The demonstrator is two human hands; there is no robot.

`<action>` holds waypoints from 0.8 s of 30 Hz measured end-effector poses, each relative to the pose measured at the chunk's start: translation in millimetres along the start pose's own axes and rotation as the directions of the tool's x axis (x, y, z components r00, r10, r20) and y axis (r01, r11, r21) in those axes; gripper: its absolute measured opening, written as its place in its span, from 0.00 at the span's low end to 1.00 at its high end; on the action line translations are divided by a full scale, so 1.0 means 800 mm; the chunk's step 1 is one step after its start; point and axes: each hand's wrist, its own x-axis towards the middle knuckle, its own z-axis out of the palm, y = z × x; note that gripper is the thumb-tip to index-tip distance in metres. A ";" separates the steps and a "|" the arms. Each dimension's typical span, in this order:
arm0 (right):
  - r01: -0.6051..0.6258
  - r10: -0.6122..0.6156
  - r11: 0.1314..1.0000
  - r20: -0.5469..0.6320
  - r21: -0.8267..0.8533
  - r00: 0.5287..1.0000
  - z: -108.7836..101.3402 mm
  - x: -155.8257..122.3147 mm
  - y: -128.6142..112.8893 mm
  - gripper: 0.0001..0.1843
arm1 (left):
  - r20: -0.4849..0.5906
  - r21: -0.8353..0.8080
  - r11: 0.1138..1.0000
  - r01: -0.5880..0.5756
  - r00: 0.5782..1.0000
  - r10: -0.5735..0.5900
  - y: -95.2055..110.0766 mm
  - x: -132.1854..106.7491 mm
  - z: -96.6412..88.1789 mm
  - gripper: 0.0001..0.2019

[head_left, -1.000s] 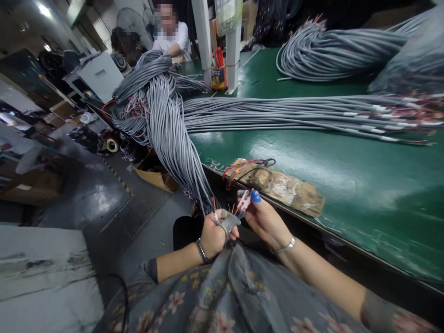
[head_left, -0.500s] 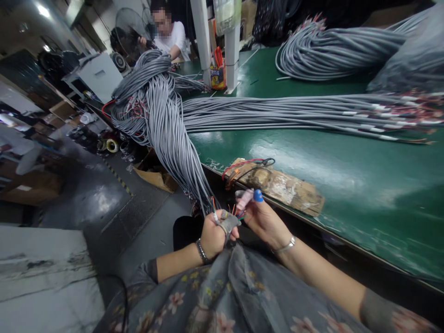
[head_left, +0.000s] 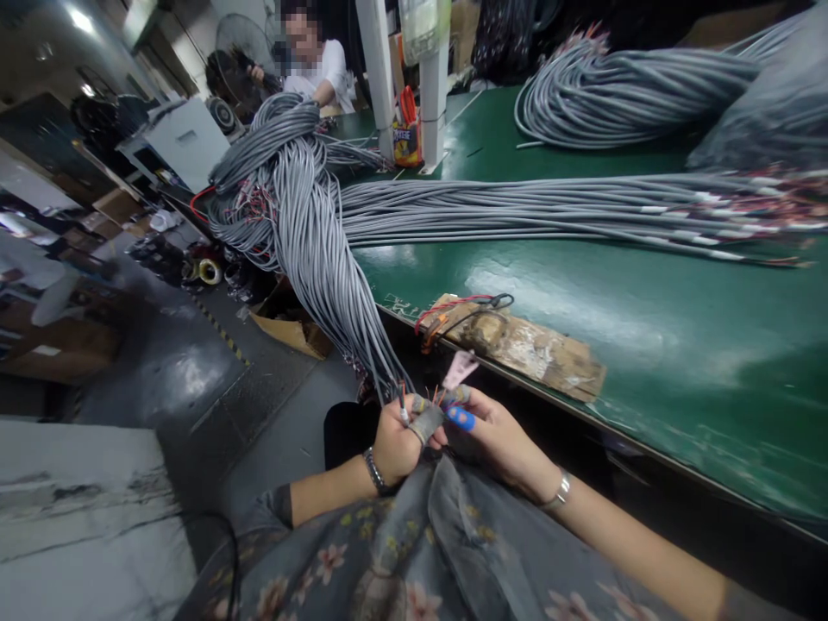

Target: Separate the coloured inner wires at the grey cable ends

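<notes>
My left hand, with grey tape around its thumb and finger, is closed around the end of a grey cable. Thin coloured wires stick up past its fingertips, and another cable end with dark and orange wires pokes out beside the knuckles. My right hand meets it from the right, its thumb in a blue cover, pinching at the wires. Just above the right fingertips stands a pale pink flap; what it belongs to is unclear. A thick bundle of grey cables hangs over the table edge towards my hands.
On the green table lie a worn wooden board with red and black leads, a long row of grey cables and a coil. A white post rises behind. Across the table a person handles cables.
My right hand has come down and in, its blue-covered thumb now against the wires at my left fingertips. My left hand has hardly moved.
</notes>
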 end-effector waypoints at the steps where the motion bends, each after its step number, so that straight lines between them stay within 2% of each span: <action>1: 0.017 -0.018 0.999 -0.031 -0.028 0.999 0.002 0.000 -0.002 0.16 | 0.018 0.029 1.000 -0.007 1.000 0.007 0.001 0.000 0.000 0.21; 3: 0.034 -0.038 0.996 -0.047 -0.080 0.998 0.004 0.001 -0.006 0.14 | 0.072 0.083 0.996 -0.012 0.997 0.006 0.000 0.002 -0.002 0.20; 7: 0.040 -0.036 0.978 0.025 -0.204 0.999 0.002 0.002 -0.014 0.13 | 0.204 0.183 0.983 -0.007 0.979 -0.031 -0.001 0.005 -0.010 0.17; 10: 0.034 -0.028 0.965 0.024 -0.260 0.999 0.000 0.003 -0.015 0.13 | 0.240 0.183 0.983 0.018 0.969 -0.062 0.003 0.004 -0.013 0.18; 19: 0.003 -0.039 0.965 -0.133 -0.264 0.990 -0.004 0.007 -0.006 0.15 | 0.064 -0.052 0.993 0.104 0.993 -0.100 0.003 0.002 -0.007 0.24; 24: -0.019 -0.013 0.971 -0.134 -0.238 0.991 -0.005 0.003 -0.003 0.19 | 0.020 -0.104 0.988 0.117 0.993 -0.116 -0.007 0.005 -0.007 0.25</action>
